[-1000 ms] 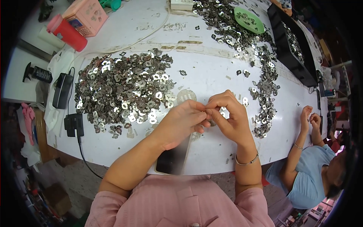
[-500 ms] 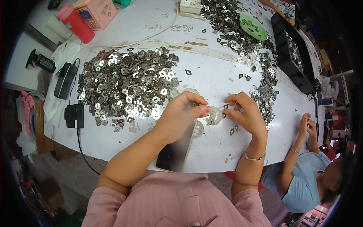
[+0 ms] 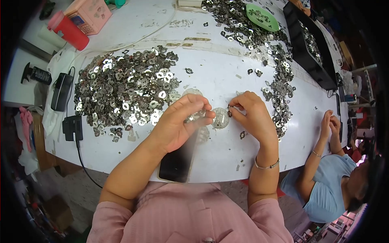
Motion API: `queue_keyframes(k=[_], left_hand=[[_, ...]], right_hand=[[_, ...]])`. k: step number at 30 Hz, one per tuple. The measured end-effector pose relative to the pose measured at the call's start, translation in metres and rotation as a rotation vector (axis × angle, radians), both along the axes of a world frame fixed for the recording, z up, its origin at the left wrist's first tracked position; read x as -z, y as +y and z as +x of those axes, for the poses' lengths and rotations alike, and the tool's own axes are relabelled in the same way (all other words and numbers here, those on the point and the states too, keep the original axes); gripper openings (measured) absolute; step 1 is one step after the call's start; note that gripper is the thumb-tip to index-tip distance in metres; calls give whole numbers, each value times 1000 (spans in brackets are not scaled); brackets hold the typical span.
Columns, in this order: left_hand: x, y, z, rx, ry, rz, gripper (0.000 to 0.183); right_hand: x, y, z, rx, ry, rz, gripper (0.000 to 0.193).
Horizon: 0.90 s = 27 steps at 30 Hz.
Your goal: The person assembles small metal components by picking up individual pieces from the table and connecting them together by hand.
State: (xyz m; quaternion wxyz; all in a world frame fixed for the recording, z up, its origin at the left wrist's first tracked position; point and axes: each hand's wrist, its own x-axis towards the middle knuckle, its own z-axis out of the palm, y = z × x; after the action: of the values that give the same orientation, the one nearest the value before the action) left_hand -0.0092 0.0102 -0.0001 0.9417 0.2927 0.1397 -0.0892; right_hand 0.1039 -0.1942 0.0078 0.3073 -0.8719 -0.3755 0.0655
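Note:
My left hand [image 3: 181,120] is curled above the table, with its thumb close to the bent fingers. Shiny bits show in the gap between them, but I cannot make out whether they are held. Thumb and forefinger of my right hand [image 3: 254,117] pinch a small dark metal piece [image 3: 229,114]. Between the two hands a round, translucent disc [image 3: 220,119] lies on the table, its edge close to the fingertips of both. A phone with a dark screen [image 3: 176,164] lies partly under my left wrist.
A big heap of small metal pieces [image 3: 121,87] spreads at left; another heap [image 3: 283,81] runs along the right, with a green dish [image 3: 262,18] at its far end. Beyond stands a black tray [image 3: 298,48]. A red cup [image 3: 69,31] and black adapter [image 3: 73,128] are left. Someone sits right.
The view has shifted, so the scene sits further left. My right finger and thumb have come together on the metal piece. My left hand's fingers have loosened from a tighter pinch.

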Motion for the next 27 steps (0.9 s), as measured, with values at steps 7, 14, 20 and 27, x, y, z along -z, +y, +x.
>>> queue_keyframes(k=[7, 14, 20, 27], left_hand=[[3, -5, -2, 71, -21, 38, 15], [4, -7, -5, 74, -28, 98, 16], [-1, -12, -4, 74, -26, 261, 17], [8, -12, -3, 79, -6, 271, 12]], right_hand=[[0, 3, -2, -5, -46, 8, 13], [6, 7, -3, 79, -23, 16, 10], [-6, 14, -13, 68, 719, 441, 5], [-6, 21, -19, -22, 453, 400, 7]])
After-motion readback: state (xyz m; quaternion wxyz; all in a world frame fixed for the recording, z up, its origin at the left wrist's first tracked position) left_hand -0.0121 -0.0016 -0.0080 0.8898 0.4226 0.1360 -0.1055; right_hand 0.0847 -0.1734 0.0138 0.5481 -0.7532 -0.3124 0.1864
